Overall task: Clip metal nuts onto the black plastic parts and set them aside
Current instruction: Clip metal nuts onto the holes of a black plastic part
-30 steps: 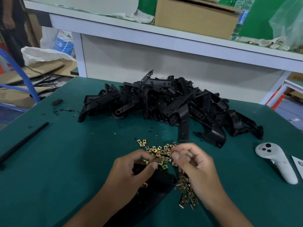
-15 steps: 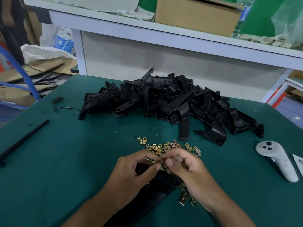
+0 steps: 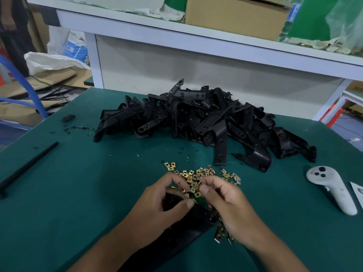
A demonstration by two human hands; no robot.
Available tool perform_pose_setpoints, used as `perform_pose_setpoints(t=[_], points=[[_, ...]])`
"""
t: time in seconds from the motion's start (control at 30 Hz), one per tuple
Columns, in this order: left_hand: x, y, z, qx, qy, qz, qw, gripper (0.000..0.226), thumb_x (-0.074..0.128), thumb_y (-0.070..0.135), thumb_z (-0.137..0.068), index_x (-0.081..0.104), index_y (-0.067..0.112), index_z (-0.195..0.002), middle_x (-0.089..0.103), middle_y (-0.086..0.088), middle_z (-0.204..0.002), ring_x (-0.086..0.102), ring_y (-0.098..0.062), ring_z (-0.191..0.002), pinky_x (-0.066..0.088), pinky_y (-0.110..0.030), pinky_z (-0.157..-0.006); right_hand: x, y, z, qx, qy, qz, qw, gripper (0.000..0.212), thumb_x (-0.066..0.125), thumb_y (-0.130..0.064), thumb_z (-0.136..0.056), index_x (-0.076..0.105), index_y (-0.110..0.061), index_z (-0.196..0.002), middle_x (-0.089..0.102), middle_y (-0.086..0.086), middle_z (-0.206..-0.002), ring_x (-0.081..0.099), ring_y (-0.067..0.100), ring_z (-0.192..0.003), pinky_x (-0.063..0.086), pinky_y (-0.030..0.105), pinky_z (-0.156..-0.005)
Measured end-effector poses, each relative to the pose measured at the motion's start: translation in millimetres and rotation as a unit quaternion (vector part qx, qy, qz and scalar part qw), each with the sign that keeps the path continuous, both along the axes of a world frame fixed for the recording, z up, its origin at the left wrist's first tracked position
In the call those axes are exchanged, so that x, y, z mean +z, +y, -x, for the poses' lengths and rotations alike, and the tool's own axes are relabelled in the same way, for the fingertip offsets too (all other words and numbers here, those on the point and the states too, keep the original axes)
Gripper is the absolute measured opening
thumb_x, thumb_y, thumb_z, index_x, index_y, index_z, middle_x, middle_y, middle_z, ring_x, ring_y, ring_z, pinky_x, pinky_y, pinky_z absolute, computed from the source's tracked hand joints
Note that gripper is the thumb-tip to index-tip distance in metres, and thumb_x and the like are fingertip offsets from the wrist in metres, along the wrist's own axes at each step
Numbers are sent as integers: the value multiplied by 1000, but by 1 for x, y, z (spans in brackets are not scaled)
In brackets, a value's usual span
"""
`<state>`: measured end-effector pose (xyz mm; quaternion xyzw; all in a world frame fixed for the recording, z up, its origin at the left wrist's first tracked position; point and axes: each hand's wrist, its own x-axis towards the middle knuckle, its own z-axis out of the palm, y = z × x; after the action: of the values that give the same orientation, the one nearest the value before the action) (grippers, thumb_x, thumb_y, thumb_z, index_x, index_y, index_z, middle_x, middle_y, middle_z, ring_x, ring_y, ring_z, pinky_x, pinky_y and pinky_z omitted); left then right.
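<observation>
Lower centre of the frame: a black plastic part [image 3: 188, 224] lies flat on the green table [image 3: 78, 193], running from the bottom edge up under both hands. The left hand [image 3: 163, 205] curls over its upper end, thumb and fingers closed round it. The right hand [image 3: 225, 201], a second ago raised a little to the right over the scatter, has come in until its fingertips [image 3: 204, 190] nearly meet those of the left; they pinch what looks like one metal nut [image 3: 194, 190], though the piece itself is too small to tell from its neighbours. This closing of the hands suggests the nut has been picked and is being brought to the part's edge; clipping appears about to start, not finished.

Just beyond the fingers, mid-frame: the loose metal nuts [image 3: 198, 173], with a few more beside the right wrist.

Centre, further back: the heap of black plastic parts [image 3: 206, 118], unchanged. No separate set-aside group can be made out.

Right edge: a white handheld controller [image 3: 332, 189]. Left edge: a thin black rod [image 3: 29, 167].
</observation>
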<state>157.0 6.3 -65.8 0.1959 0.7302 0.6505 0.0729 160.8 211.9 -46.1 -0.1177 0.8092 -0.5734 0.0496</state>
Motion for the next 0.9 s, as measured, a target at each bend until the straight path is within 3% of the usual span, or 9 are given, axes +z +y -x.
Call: perform_pose_setpoints(t=[0.07,0.13,0.23,0.37,0.47,0.6,0.9], points=[[0,-2,0,-36,-14,1,999,44,79,37,-79,53,36,-114,73,1,-95,67,-11,-73,52,-24,-65,-1,1,0,16,-17,-25,999,17,53,-50,-99,65,-38,-100,62,-11,-86,58,8,-84,48,31,-80],[-1,-3,0,-46,-1,17,999,52,80,27,-78,50,37,-120,70,3,-100,66,-8,-77,51,-22,-69,-1,-1,-1,26,-45,-13,999,14,53,-38,-103,66,-38,-97,60,-9,-85,57,9,-84,46,32,-79],[-3,-3,1,-28,17,35,999,40,78,30,-80,54,37,-111,68,7,-100,64,-6,-80,50,-18,-71,1,-1,-1,10,-69,3,998,15,57,-33,-102,69,-38,-94,62,-14,-82,59,5,-82,47,23,-76],[-3,1,3,-3,18,31,999,34,88,43,-71,64,36,-94,71,10,-87,66,-3,-77,50,-16,-70,5,1,0,-7,-81,55,995,11,65,-36,-94,74,-34,-88,65,-22,-72,62,-5,-75,46,11,-69],[-2,2,4,13,8,-5,1000,37,93,41,-62,70,34,-89,73,7,-84,67,-4,-76,52,-18,-69,8,2,0,-3,-87,78,993,15,67,-43,-85,77,-32,-89,70,-17,-79,66,-1,-80,48,13,-71],[-1,2,4,23,3,-31,999,38,97,28,-61,71,29,-87,74,2,-84,69,-7,-76,53,-18,-69,9,3,0,4,-89,72,993,16,70,-41,-89,77,-28,-92,74,-10,-89,69,5,-87,50,14,-73],[2,4,2,22,1,-55,998,39,98,19,-58,71,29,-84,74,2,-80,68,-4,-74,52,-17,-66,11,4,-1,6,-71,46,996,20,66,-44,-85,76,-30,-93,72,-11,-84,67,5,-82,50,16,-72]])
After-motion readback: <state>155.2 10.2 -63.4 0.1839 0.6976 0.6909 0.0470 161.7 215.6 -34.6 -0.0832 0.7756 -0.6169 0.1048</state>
